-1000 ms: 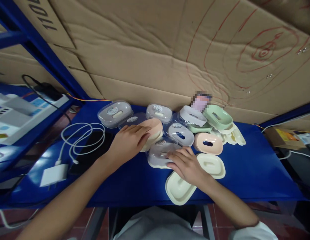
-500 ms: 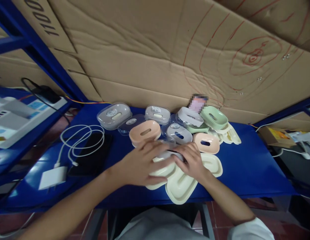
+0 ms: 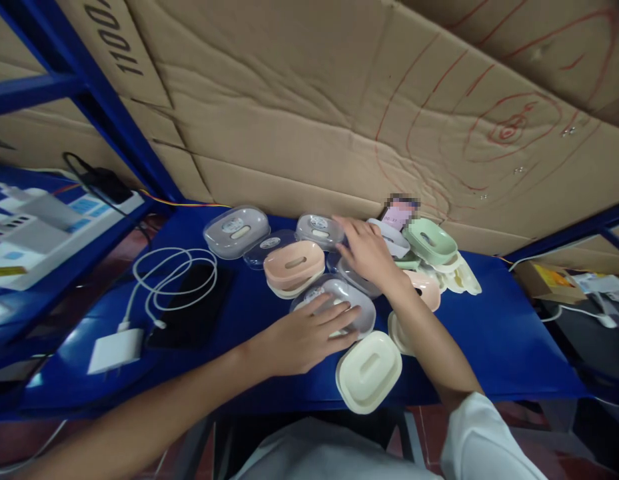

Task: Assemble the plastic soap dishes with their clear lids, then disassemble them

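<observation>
My left hand [image 3: 306, 337] lies with fingers spread over a grey soap dish [image 3: 362, 310] near the table's front, which partly hides the dish. A clear lid [image 3: 314, 293] with a round label shows at the dish's left side. My right hand [image 3: 366, 250] reaches further back, fingers apart, its fingertips at the right end of a grey lidded soap dish [image 3: 309, 230]. Whether they touch it I cannot tell. Under my right hand is another grey dish [image 3: 356, 275], partly covered. A cream dish [image 3: 369, 370] lies by the front edge.
Peach dishes [image 3: 294, 263], a green dish [image 3: 432, 240] and cream pieces [image 3: 464, 277] are spread around. Another lidded grey dish [image 3: 236, 233] stands at the back left. A charger [image 3: 116, 350] with a white cable lies left, a phone [image 3: 400, 212] leans at the back.
Both hands were together over a grey piece. Now my right hand has moved back and left towards the rear dishes, while my left hand rests over the grey dish in front.
</observation>
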`<control>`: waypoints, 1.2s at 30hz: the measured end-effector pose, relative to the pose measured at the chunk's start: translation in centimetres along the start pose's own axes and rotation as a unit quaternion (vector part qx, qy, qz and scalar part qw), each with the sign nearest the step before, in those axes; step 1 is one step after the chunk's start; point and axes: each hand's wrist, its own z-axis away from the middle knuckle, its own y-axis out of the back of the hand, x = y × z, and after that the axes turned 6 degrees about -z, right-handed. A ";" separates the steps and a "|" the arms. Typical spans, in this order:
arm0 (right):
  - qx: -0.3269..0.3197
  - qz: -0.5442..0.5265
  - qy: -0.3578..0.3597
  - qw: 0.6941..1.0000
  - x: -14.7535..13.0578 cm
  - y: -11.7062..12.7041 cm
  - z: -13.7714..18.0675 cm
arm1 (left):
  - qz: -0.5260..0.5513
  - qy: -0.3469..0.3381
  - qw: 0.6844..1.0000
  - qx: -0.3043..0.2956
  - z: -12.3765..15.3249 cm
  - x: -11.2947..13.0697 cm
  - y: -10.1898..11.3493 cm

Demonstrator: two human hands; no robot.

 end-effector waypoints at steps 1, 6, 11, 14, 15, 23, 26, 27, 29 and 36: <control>-0.035 0.027 -0.020 0.999 0.0 -0.3 -1.2 | 0.007 0.002 1.000 0.001 0.0 0.0 -0.2; -0.121 0.070 -0.073 0.987 -0.2 -1.8 -4.0 | 0.028 0.003 1.000 -0.001 0.1 -0.3 -0.5; -0.077 0.080 -0.073 0.991 -0.4 -1.3 -4.0 | 0.024 0.011 1.000 -0.002 0.0 -0.2 -0.6; -0.015 0.103 -0.088 0.991 -1.1 -1.0 -4.1 | 0.035 0.017 0.999 -0.001 0.0 -0.1 -0.7; -0.001 0.108 -0.101 0.989 -1.4 -1.0 -4.1 | 0.037 0.018 0.999 -0.004 -0.1 -0.1 -0.8; -0.143 0.007 -0.093 0.985 -2.5 -0.4 -3.6 | 0.039 0.019 0.999 -0.021 -0.3 -0.2 -0.6; -0.201 -0.008 -0.048 0.978 -2.9 -0.4 -3.1 | 0.036 0.016 0.999 -0.015 -0.2 -0.2 -0.6; -0.206 -0.001 -0.046 0.977 -3.1 -0.5 -3.0 | 0.035 0.015 0.999 -0.015 -0.2 -0.2 -0.6; -0.200 0.014 -0.044 0.979 -3.4 -0.6 -3.0 | 0.034 0.016 0.999 -0.015 -0.1 -0.2 -0.7; -0.189 0.054 -0.063 0.978 -3.7 -0.5 -2.9 | 0.069 0.027 0.997 -0.004 0.2 -0.7 -0.2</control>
